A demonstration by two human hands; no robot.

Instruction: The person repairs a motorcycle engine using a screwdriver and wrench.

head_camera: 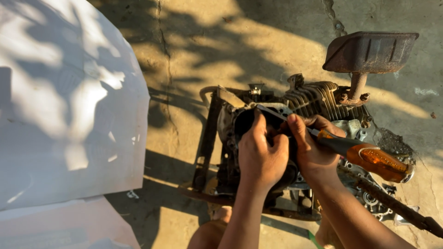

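A large white sheet panel point(64, 101), smooth and dappled with leaf shadow, lies well to the left of both hands on the ground. The ground point(198, 50) is rough, cracked concrete in low sunlight, with a dark crack running down from the top edge. Just left of the left hand stands a rusty dark metal frame point(207, 143) that carries a small engine point(277, 138), grimy and oil-blackened, with a round open bore directly ahead of the knuckles. The left hand point(260, 154) is curled in a loose fist against the engine opening, thumb raised along the edge; what its fingers pinch is hidden. Touching it on the right, the right hand point(311, 150) is clenched around a screwdriver point(350, 150), gripping the black forward section of the handle. The screwdriver has a bright steel shaft whose tip lies across the rim of the bore ahead of the left thumb, and a translucent orange handle that projects to the right of the right hand. Beyond the right hand sit ribbed grey cooling fins point(318, 99), cast metal, dusty. Above and to the right of them a rusted box-shaped muffler point(369, 50) rises on a short corroded pipe. Below the orange handle a dark rusted bar point(397, 207) slants toward the lower right corner.
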